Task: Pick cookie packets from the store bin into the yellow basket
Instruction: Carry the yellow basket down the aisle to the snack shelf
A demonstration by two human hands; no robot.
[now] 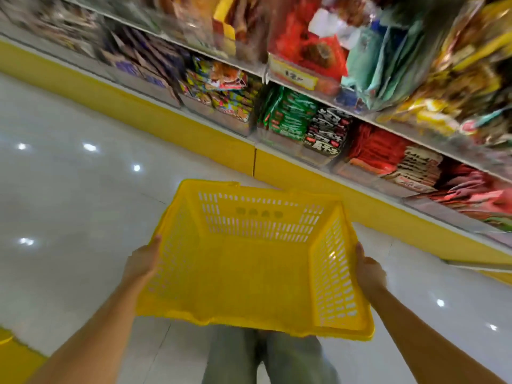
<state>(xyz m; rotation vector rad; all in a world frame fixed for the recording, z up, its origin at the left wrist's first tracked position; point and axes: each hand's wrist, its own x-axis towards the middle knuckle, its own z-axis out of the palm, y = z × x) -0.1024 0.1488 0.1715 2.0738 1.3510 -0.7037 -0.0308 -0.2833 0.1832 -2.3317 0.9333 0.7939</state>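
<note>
left hand (144, 259) and right hand (370, 268) each grip a side wall of the yellow basket (260, 217), held above the white floor (69, 203). beyond, blurred packets (291, 115) stand in shelf bins (279, 145), well apart from the basket.

Glossy floor (69, 195) — shelves (360, 116) (yellow base)

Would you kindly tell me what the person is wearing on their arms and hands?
The left forearm and right forearm are bare, with no sleeves in view. The left hand and right hand wear no gloves; no watch, bracelet or ring shows, though blur hides fine detail.
</note>
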